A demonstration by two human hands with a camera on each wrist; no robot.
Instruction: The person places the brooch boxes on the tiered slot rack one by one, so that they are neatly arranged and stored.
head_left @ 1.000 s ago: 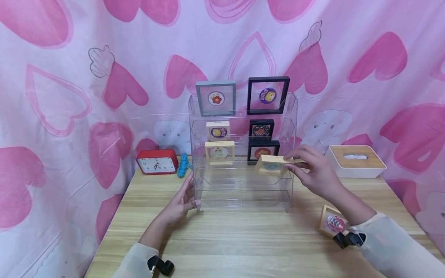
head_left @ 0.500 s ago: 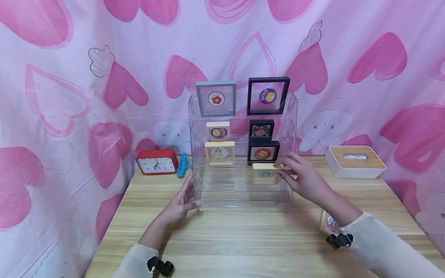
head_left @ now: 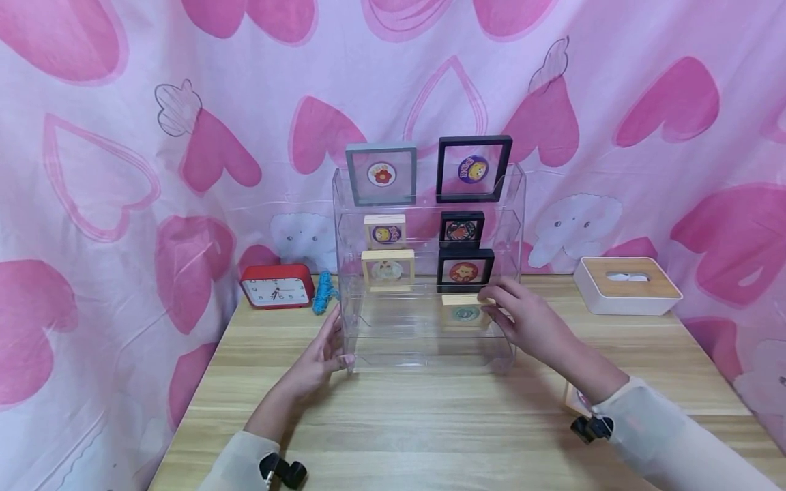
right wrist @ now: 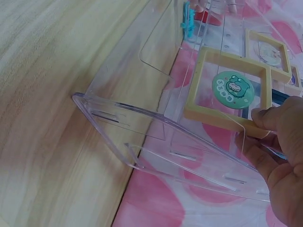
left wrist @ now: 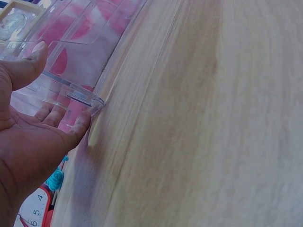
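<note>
A clear tiered display rack (head_left: 424, 346) stands upright on the wooden table. My left hand (head_left: 314, 361) grips its lower left side, thumb in front and fingers behind the side panel. With thumb and fingertips, my right hand (head_left: 531, 324) pinches the right edge of a small pale wooden frame (head_left: 451, 300), which stands at a lower right tier. A round green badge (right wrist: 233, 90) shows inside that frame in the right wrist view. Directly behind it is a black frame (head_left: 464, 251) with a red badge. A pale frame (head_left: 389, 254) occupies the left of that tier.
Higher tiers hold a grey frame (head_left: 382, 202), a large black frame (head_left: 475, 140) and two small frames. A red alarm clock (head_left: 279, 285) and blue cord (head_left: 323, 292) are left; a tissue box (head_left: 628, 307) is right. Another wooden frame (head_left: 572, 399) lies partly behind my right forearm.
My right hand has moved left and down with the wooden frame, which went from tilted in front of the rack to upright in its lower right tier. My left hand has stayed put.
</note>
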